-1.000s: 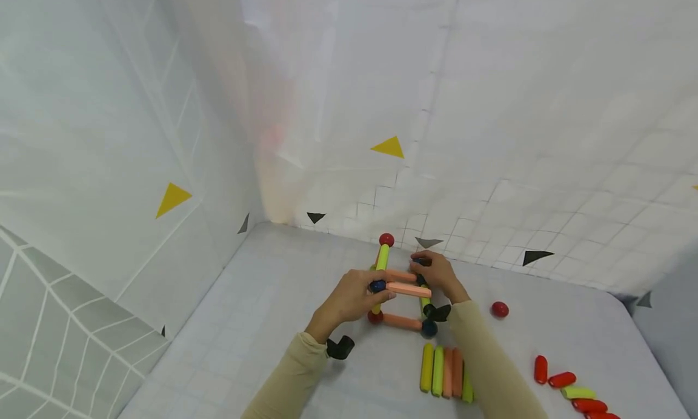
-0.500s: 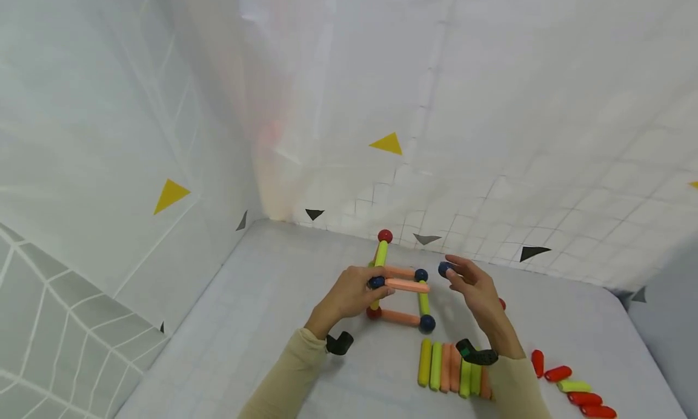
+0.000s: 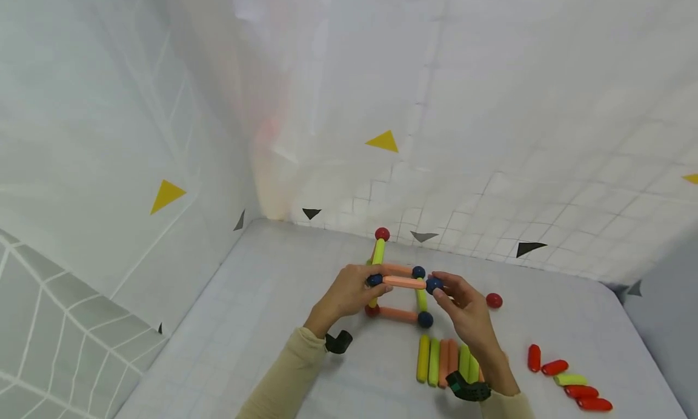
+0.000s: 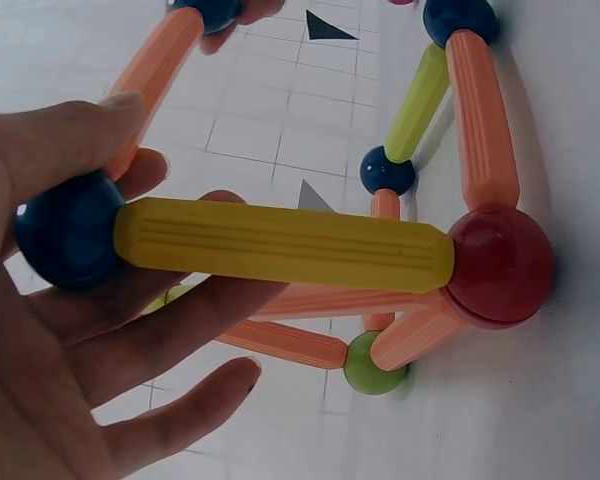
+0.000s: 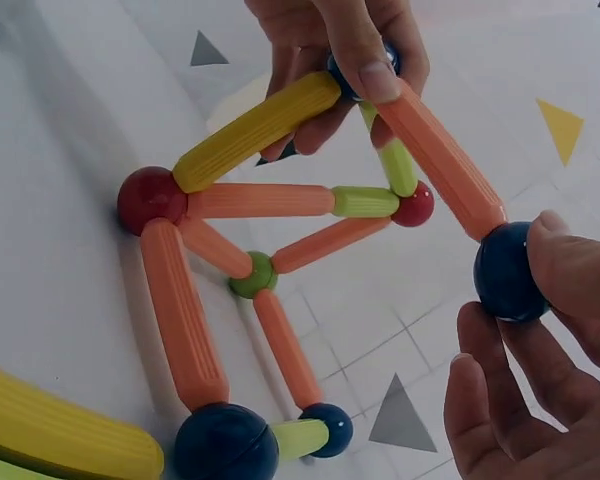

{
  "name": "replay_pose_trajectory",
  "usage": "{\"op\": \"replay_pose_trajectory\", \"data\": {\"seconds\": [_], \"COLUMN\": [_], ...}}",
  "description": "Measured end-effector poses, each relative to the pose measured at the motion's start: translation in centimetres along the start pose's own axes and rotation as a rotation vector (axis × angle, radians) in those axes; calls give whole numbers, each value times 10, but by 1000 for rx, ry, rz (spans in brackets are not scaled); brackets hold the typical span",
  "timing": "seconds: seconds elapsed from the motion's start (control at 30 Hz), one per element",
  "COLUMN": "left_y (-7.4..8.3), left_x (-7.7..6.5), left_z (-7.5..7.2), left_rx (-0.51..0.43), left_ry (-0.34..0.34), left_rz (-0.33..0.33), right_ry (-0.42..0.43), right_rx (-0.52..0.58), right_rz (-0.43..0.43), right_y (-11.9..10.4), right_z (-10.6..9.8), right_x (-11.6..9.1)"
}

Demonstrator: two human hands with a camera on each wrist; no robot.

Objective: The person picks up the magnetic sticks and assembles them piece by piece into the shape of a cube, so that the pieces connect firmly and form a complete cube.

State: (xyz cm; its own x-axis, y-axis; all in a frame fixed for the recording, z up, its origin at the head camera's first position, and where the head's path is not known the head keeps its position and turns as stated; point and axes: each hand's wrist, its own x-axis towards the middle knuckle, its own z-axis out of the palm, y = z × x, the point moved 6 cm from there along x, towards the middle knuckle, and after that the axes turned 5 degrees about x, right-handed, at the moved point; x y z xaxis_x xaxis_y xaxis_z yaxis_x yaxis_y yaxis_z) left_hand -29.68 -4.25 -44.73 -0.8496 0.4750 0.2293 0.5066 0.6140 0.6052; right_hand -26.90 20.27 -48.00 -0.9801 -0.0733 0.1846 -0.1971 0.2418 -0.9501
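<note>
A frame of ribbed building rods joined by balls stands on the table. My left hand (image 3: 351, 293) pinches an orange rod (image 3: 405, 282) near its left end, beside a blue ball (image 4: 70, 230). From that ball a yellow rod (image 4: 285, 240) runs to a red ball (image 4: 500, 265) at the table. My right hand (image 3: 469, 307) pinches a second blue ball (image 5: 512, 272) between thumb and fingers, right at the orange rod's other end. Lower down, a green ball (image 5: 253, 274) joins several orange rods. Another red ball (image 3: 382, 234) tops the frame at the back.
Several yellow, lime and orange rods (image 3: 423, 358) lie side by side in front of the frame, partly under my right wrist. One loose red ball (image 3: 494, 300) sits to the right. Short red pieces (image 3: 534, 358) and a short lime piece (image 3: 570, 379) lie nearer the front right.
My right hand has drawn back from behind the frame with the blue ball, swung right, then come left to the orange rod's free end. My left hand has kept its hold.
</note>
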Motion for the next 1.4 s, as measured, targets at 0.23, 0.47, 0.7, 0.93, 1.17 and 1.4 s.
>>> {"op": "replay_pose_trajectory", "data": {"seconds": [0.23,0.47,0.7,0.93,1.17,1.4], "left_y": [-3,-4,-5,-7,-7,-6], "left_x": [-2,-1,-1,-1,-1,0], "left_z": [-1,2,2,4,4,4], "left_rx": [6,15,18,-6,-17,-34], "left_ry": [11,20,13,12,14,20], "left_rz": [-2,-2,-8,-8,4,10], "right_ry": [5,61,-243,-293,-237,-99], "right_rx": [-24,-170,-642,-812,-815,-635], "right_rz": [-12,253,410,425,400,278], "right_y": [-1,13,23,20,20,14], "right_z": [4,-13,3,38,49,35], "right_x": [-1,-7,-25,-34,-34,-21]}}
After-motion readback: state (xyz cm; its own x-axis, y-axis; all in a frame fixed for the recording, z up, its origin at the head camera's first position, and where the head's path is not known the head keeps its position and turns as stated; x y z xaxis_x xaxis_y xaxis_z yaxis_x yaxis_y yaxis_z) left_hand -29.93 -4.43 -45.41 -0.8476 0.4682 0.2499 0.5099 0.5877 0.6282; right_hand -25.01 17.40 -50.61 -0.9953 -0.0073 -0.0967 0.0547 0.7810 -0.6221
